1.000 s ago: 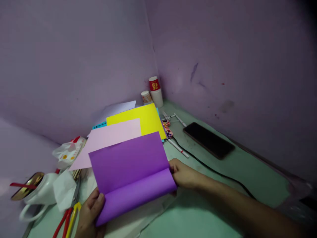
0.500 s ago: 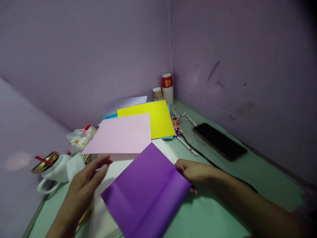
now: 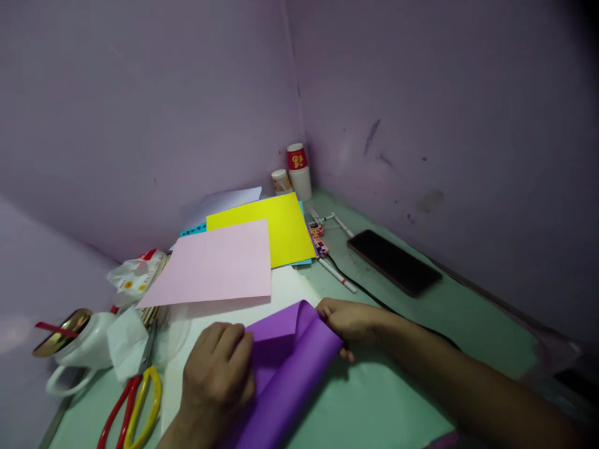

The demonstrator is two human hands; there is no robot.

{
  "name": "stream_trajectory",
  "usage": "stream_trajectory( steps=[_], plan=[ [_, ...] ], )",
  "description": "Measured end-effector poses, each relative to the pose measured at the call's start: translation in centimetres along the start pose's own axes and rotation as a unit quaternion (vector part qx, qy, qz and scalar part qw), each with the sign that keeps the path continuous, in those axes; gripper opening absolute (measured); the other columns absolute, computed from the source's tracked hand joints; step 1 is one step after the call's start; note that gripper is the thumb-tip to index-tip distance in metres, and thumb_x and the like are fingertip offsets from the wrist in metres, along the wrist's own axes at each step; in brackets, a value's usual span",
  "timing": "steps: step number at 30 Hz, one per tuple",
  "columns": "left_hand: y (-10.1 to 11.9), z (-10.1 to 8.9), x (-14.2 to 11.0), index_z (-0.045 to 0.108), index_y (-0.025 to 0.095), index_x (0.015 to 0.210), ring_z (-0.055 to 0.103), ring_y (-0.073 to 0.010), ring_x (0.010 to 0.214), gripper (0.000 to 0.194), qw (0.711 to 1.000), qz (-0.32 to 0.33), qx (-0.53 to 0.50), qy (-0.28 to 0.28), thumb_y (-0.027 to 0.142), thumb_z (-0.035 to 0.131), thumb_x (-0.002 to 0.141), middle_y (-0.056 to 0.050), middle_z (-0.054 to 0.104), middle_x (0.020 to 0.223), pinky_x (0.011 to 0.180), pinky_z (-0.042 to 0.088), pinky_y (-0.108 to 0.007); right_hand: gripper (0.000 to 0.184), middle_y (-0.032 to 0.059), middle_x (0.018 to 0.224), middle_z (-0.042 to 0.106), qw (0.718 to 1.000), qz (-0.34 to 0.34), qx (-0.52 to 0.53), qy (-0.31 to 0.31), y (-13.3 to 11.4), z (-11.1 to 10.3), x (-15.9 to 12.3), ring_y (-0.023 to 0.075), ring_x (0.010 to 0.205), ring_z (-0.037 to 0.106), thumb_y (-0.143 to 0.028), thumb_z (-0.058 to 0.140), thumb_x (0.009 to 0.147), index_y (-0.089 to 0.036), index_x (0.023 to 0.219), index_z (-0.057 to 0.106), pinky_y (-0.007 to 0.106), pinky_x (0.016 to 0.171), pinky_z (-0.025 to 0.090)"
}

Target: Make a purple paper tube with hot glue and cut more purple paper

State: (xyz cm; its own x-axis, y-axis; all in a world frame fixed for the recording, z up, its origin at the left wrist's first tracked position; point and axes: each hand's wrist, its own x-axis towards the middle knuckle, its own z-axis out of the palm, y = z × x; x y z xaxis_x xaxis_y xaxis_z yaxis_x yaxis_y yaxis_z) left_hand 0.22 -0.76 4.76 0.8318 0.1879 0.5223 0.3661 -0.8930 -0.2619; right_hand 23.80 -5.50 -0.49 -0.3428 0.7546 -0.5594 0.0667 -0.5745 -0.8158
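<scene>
A sheet of purple paper point(image 3: 299, 368) is between my hands, with its right side curled over into a loose roll. My right hand point(image 3: 341, 324) grips its upper right end, the fingers partly behind the paper. On the left edge my left hand point(image 3: 219, 368) is closed, its knuckles up and its fingertips hidden against the sheet. Beneath lies white paper point(image 3: 290, 284). Beyond it rest a pale pink sheet point(image 3: 215, 265) and a yellow sheet point(image 3: 290, 231), overlapping.
Scissors point(image 3: 135, 405) with red and yellow handles lie left of my left hand. A white mug point(image 3: 88, 349) stands at the far left. A dark phone point(image 3: 393, 262) and a black cable point(image 3: 374, 299) are at the right; paper cups point(image 3: 299, 178) stand in the corner.
My left hand has come right and closed on the purple paper's left edge. The sheet, flatter before, now folds over at the top. The scissors have come into view.
</scene>
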Motion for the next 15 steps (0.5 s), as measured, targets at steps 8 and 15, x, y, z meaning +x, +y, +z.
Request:
stream_trajectory(
  steps=[8, 15],
  plan=[
    [0.5, 0.0, 1.4, 0.052, 0.020, 0.070, 0.050, -0.0109, 0.054, 0.013, 0.963, -0.081, -0.190, -0.176, 0.019, 0.048, 0.082, -0.001, 0.056, 0.065, 0.047, 0.033, -0.021, 0.016, -0.0022, 0.032, 0.048, 0.999, -0.029, 0.010, -0.035, 1.3, -0.4, 0.5, 0.0077, 0.027, 0.046, -0.005, 0.044, 0.048, -0.012, 0.049, 0.058, 0.013, 0.029, 0.040],
    [-0.8, 1.7, 3.7, 0.051, 0.019, 0.069, 0.046, -0.0126, 0.065, 0.014, 0.812, -0.244, -0.384, -0.366, 0.026, 0.044, 0.078, 0.001, 0.053, 0.068, 0.061, 0.035, -0.024, 0.019, -0.0012, 0.036, 0.054, 0.996, -0.044, 0.001, -0.074, 2.2, -1.0, 1.1, 0.0086, 0.028, 0.048, -0.005, 0.044, 0.045, -0.011, 0.052, 0.060, 0.016, 0.031, 0.043]
  ],
)
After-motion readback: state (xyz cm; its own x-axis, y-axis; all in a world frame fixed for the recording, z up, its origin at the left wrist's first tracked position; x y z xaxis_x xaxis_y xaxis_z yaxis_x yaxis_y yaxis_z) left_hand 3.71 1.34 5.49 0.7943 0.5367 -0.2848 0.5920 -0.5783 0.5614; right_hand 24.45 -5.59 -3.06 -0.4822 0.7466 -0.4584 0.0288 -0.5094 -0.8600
